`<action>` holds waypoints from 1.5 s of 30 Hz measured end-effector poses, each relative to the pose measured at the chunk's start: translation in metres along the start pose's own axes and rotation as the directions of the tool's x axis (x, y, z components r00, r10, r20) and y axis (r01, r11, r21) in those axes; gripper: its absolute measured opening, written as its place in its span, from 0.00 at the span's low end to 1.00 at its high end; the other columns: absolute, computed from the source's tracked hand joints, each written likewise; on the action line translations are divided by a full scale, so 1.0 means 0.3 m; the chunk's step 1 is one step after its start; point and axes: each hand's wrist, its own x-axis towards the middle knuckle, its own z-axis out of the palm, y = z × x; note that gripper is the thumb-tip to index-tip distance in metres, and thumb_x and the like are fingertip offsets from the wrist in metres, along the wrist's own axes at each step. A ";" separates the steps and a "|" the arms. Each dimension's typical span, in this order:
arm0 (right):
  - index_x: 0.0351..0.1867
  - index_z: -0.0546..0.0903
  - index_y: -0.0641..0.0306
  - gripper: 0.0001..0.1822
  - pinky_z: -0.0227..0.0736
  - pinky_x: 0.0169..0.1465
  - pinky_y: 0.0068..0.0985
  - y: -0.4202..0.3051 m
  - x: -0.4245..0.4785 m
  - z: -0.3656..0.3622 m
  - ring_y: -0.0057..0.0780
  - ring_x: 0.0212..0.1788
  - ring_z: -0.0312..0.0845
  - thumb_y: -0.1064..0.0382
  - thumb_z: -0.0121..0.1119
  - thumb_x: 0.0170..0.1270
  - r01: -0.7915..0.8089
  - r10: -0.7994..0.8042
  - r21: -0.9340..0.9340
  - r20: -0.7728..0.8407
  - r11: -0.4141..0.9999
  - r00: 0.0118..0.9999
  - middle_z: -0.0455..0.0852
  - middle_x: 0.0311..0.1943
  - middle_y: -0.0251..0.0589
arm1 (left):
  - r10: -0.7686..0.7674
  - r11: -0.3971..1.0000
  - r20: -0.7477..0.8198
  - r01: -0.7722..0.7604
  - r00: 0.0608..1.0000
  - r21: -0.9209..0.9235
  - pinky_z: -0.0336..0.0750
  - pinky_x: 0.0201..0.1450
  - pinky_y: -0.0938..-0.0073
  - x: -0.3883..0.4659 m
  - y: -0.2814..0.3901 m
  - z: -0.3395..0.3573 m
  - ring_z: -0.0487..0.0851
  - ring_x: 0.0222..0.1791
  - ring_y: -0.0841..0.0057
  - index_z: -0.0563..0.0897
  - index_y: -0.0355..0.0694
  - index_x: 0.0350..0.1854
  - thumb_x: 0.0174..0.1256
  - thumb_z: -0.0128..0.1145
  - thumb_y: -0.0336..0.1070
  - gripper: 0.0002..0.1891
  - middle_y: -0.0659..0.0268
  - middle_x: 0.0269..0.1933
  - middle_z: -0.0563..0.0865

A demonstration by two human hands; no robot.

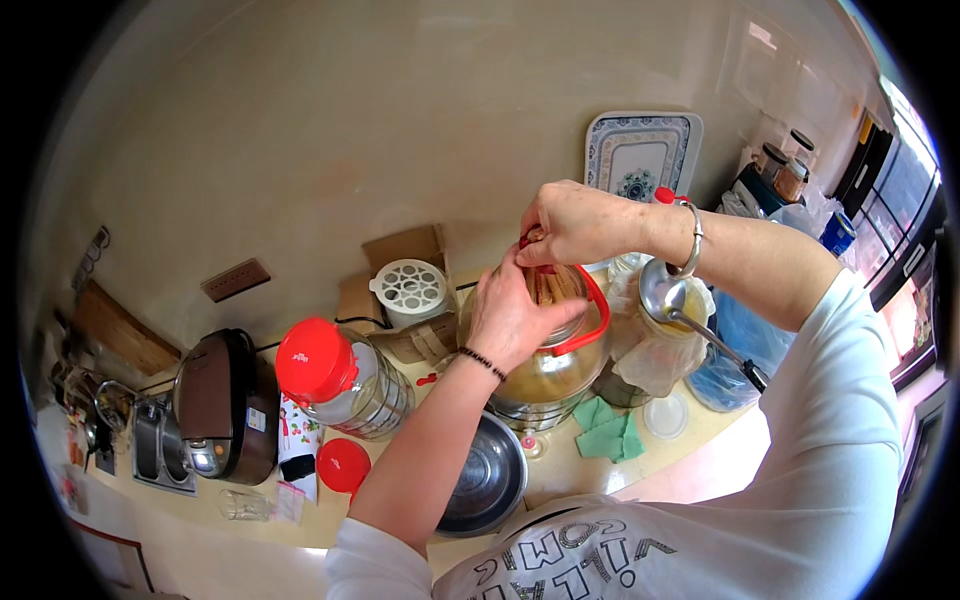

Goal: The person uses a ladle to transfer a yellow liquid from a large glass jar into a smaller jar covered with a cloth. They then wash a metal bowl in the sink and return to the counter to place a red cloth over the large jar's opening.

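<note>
A large glass jar with a red handle and a small tap low on its front stands before me. Tan, stick-like pieces rise in a bundle at its mouth, with red bits at their top. My right hand pinches the reddish top end of the bundle from above. My left hand is at the jar's mouth, its fingertips meeting my right fingers and its thumb stretched across the front of the sticks. Its fingers partly hide the bundle, so its grip is unclear. Yellowish liquid shows inside the jar.
Right of the jar, a steel ladle lies over a cloth-draped container. Green cloth and a steel bowl sit in front. Leftward are a red-lidded jar, a red lid, a rice cooker and a glass.
</note>
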 end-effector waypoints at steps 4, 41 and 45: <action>0.33 0.83 0.74 0.16 0.77 0.36 0.32 0.003 -0.016 0.016 0.39 0.30 0.84 0.58 0.63 0.57 -0.020 0.025 0.080 -0.067 0.997 0.997 0.85 0.25 0.53 | -0.127 0.988 0.172 0.141 0.977 -0.068 0.76 0.51 0.73 0.093 -0.008 0.033 0.83 0.46 0.72 0.79 0.33 0.50 0.52 0.72 0.43 0.26 0.58 0.45 0.86; 0.43 0.78 0.72 0.14 0.77 0.26 0.21 0.166 -0.075 0.167 0.23 0.22 0.79 0.63 0.44 0.71 -0.398 0.421 0.820 0.216 0.412 0.881 0.82 0.25 0.39 | -0.006 0.966 0.080 0.026 0.997 -0.258 0.75 0.43 0.72 0.110 -0.055 0.084 0.84 0.36 0.75 0.84 0.35 0.38 0.64 0.59 0.42 0.13 0.63 0.33 0.87; 0.38 0.79 0.76 0.11 0.79 0.30 0.24 0.142 -0.099 0.194 0.26 0.27 0.82 0.73 0.44 0.62 -0.295 0.311 0.563 0.069 0.772 0.948 0.85 0.29 0.43 | 0.017 0.945 0.097 0.016 0.995 -0.325 0.75 0.37 0.69 0.106 -0.034 0.073 0.85 0.31 0.69 0.83 0.34 0.31 0.63 0.57 0.42 0.13 0.59 0.26 0.86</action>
